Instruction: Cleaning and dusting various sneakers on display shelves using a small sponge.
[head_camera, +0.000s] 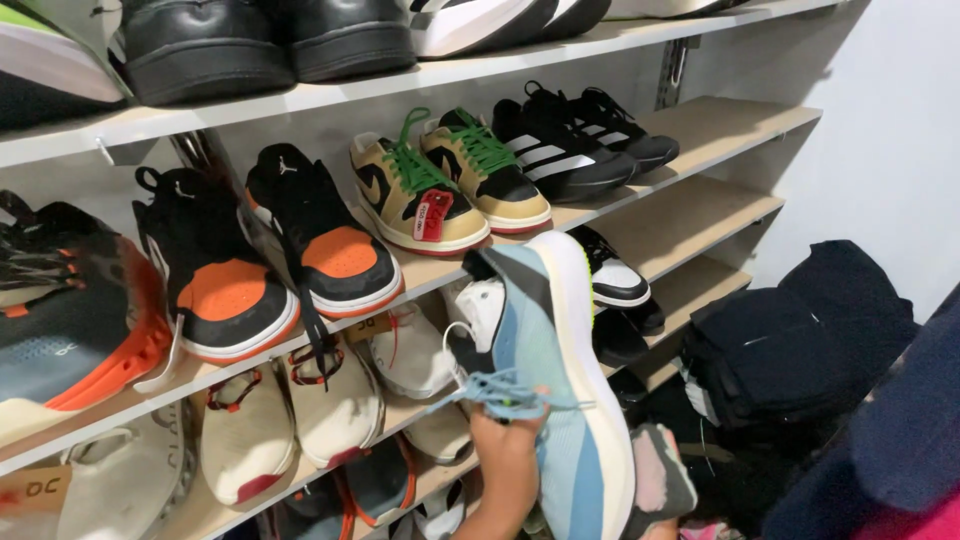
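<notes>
One hand (505, 460), maybe the left, grips the blue and white running shoe with a thick pale sole (545, 370) by its upper, toe up, before the wooden shelves (700, 125). Loose blue laces (495, 395) could snag and tip it out

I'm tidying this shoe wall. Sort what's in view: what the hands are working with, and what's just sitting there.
In hand:
- light blue knit running shoe with white sole, gripped by the left hand
- right hand, holding a grey and pink shoe

Just sitting:
- black and orange high-top pair
- tan pair with green laces
- black striped pair
- folded dark clothes
</notes>
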